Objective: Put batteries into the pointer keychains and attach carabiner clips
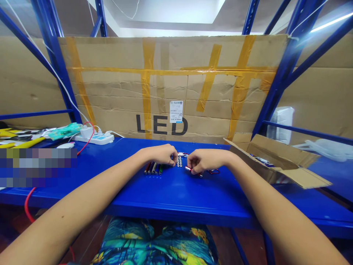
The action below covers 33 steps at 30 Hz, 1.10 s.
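My left hand [167, 154] is over the blue tabletop, its fingers curled in a pinch; whatever may be between them is hidden. Right beside its fingertips stand small silver button cells [179, 162] in short rows. Under and beside that wrist lie several slim metal tubes [153, 168] in dark, silver, blue and green, side by side. My right hand [199, 161] is closed on a small red tube with silver parts [188, 169], held low over the table and tilted. A red carabiner clip [215, 171] shows just right of this hand. Behind the cells lies another silver piece [182, 154] with a red clip.
An open cardboard box [271, 165] with a few slim items inside stands at the right. At the left are a white power strip [95, 137], a red cable [89, 141] and yellow-handled tools [26, 142]. A large cardboard panel [171, 84] closes off the back between blue posts.
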Each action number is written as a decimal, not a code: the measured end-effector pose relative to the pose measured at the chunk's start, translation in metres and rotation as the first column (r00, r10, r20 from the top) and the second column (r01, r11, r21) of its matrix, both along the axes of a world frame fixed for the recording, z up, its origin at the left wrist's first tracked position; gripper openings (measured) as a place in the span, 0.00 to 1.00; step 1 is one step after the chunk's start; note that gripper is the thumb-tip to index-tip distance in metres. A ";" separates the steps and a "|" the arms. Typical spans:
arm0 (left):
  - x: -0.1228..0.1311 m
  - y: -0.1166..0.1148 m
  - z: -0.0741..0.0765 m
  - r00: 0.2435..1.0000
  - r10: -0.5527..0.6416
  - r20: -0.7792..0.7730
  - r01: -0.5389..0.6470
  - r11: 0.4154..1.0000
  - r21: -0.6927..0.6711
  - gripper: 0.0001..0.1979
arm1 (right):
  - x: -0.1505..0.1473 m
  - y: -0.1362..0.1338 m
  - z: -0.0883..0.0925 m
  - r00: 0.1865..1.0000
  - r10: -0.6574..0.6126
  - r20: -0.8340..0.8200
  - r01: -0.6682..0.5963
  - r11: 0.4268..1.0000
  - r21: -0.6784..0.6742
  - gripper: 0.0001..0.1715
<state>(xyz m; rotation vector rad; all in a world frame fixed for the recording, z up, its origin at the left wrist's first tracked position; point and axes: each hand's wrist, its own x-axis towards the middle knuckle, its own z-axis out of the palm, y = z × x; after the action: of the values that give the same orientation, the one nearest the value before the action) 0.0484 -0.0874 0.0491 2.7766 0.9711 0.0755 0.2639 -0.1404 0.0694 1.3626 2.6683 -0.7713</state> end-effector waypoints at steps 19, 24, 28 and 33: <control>-0.001 0.005 -0.001 0.993 -0.030 -0.116 0.048 0.987 0.155 0.09 | -0.004 0.014 -0.010 0.953 -0.041 -0.299 0.154 0.918 0.366 0.04; 0.000 0.005 -0.002 0.989 -0.025 -0.149 0.053 0.981 0.188 0.07 | -0.004 0.019 -0.014 0.901 -0.057 -0.429 0.232 0.901 0.367 0.05; 0.001 0.001 -0.003 0.992 0.002 -0.130 0.022 0.983 0.185 0.05 | -0.002 0.023 -0.016 0.872 -0.032 -0.488 0.240 0.897 0.371 0.06; -0.001 0.000 0.003 1.000 0.004 0.021 -0.008 0.981 0.194 0.04 | 0.000 0.030 -0.018 0.871 -0.007 -0.490 0.237 0.882 0.408 0.12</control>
<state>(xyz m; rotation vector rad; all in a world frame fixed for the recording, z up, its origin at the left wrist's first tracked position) 0.0476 -0.0875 0.0521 2.9418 1.0175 0.2106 0.2637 -0.1106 0.0510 1.6396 3.3465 -0.5594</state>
